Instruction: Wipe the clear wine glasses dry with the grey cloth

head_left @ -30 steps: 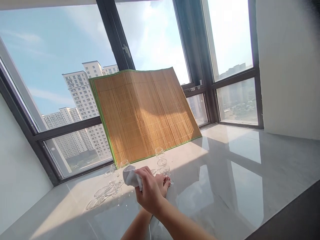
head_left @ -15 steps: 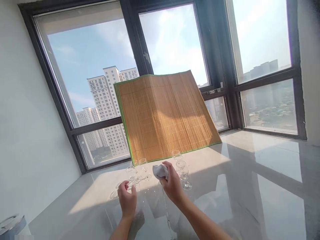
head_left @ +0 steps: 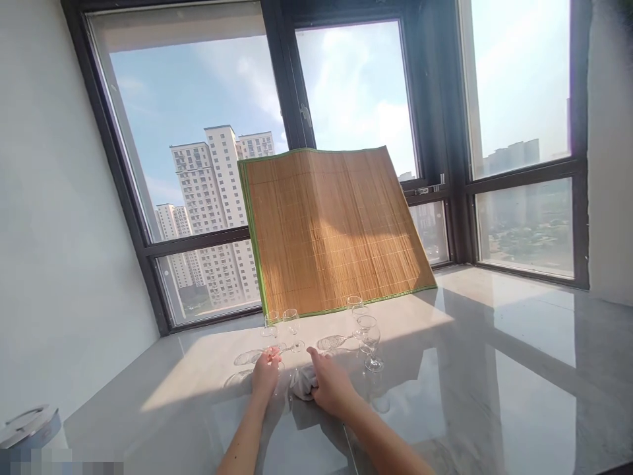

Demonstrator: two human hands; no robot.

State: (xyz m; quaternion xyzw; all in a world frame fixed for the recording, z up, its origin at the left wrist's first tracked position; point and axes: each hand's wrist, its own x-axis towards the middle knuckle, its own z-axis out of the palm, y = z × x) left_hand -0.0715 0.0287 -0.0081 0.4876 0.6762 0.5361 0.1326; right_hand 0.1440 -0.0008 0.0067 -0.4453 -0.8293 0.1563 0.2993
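Note:
My left hand (head_left: pixel 266 375) has its fingers closed around the stem of the nearest clear stemmed glass (head_left: pixel 270 332) in the left group; the fingers partly hide it. Two more stemmed glasses, one of them a wine glass (head_left: pixel 291 321), stand just behind. My right hand (head_left: pixel 332 386) grips a crumpled white cloth (head_left: pixel 302 382), low over the glossy countertop (head_left: pixel 198 435), with the thumb raised. Past that hand, to the right, several stemmed glasses stand in a row, the nearest being a rounded glass (head_left: pixel 368 335).
A bamboo mat (head_left: pixel 336 231) with green edging leans against the dark window frame (head_left: pixel 457 198) behind the glasses. At the lower left is a white can-like container (head_left: pixel 34 429). A white wall (head_left: pixel 49 231) rises on the left. Sunlight and reflections cross the countertop.
My right hand has lowered the cloth toward the countertop. My left hand has moved up and right to the nearest glass, its fingers closing. The camera view has shifted slightly.

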